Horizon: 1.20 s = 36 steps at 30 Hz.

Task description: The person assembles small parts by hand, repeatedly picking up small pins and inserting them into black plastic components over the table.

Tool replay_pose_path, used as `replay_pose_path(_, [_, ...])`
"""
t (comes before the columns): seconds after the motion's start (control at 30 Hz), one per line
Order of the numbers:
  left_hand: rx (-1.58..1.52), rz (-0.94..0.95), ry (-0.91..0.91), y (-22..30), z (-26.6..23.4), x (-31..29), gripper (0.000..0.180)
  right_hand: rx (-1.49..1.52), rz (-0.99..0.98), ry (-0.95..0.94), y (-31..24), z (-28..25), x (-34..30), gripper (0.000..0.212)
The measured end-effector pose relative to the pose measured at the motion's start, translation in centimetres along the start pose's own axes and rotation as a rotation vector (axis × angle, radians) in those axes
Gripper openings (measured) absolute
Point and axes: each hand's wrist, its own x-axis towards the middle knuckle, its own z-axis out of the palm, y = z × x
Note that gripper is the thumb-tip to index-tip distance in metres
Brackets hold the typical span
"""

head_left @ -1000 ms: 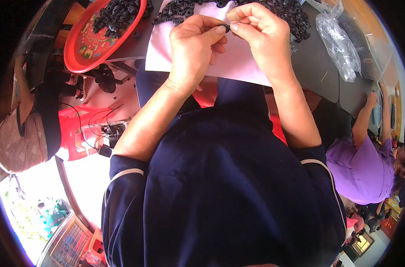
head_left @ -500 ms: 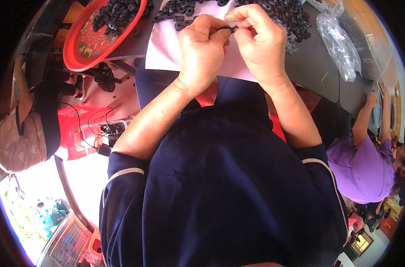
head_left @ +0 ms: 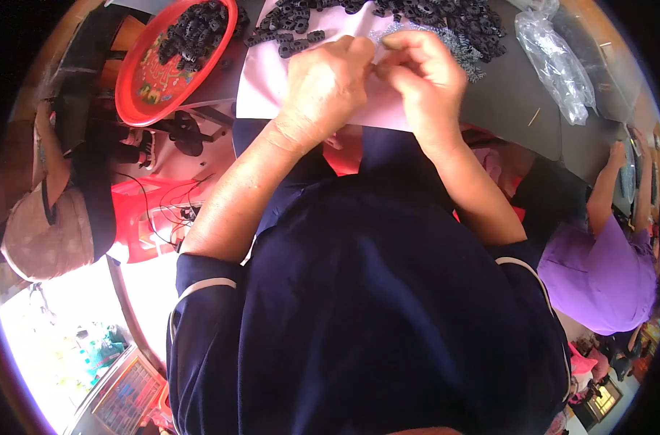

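My left hand (head_left: 326, 87) is closed above the pale pink sheet (head_left: 261, 94), its back toward me. Whatever its fingertips pinch is hidden. Close beside it, my right hand (head_left: 435, 83) has curled fingers. Its thumb and forefinger tips stand a little apart near the left fingertips, and anything small between its fingers is too hidden to name. Just beyond the hands lie black ribbed plastic pieces (head_left: 290, 22), several of them loose on the sheet. Behind my right hand spreads a heap of small pale grey, toothed-looking pieces (head_left: 466, 52).
A red patterned tray (head_left: 130, 101) holding more black pieces (head_left: 192, 36) is at the left. On the dark table (head_left: 507, 109) to the right lies a clear plastic bag (head_left: 558, 61). People sit at both sides, one in a purple top (head_left: 598, 275).
Both hands have come slightly nearer to me. My left hand has turned to show its back, hiding the small dark piece seen before between the fingertips. The view has shifted slightly.
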Motion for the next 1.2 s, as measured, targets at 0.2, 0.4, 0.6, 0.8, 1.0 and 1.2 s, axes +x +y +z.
replay_pose_path(0.2, [0.105,0.096,-0.031,1.3,-0.5,0.1,0.01,0.264,0.061,0.107,-1.3,-0.4,-0.5,0.021])
replay_pose_path(0.4, [0.136,0.121,-0.065,1.4,0.0,0.3,0.012,0.341,0.09,0.149,-0.6,-0.4,-0.2,0.019])
replay_pose_path(0.6, [0.007,-0.009,-0.009,-0.8,-1.0,-0.1,0.007,0.37,0.101,0.156,-0.9,-1.0,-0.3,0.02])
replay_pose_path(0.8, [-0.104,-0.364,0.24,-7.7,-11.7,3.2,0.024,0.363,0.117,0.163,-1.0,-2.8,-0.5,0.02])
replay_pose_path(1.0, [0.3,-0.095,0.22,-7.0,-7.2,3.2,0.018,0.4,0.106,0.15,-0.6,-2.8,-0.5,0.02])
replay_pose_path(1.2, [0.279,0.07,0.038,0.2,2.3,2.4,0.027,0.444,0.112,0.136,-0.6,-2.5,-0.4,0.021])
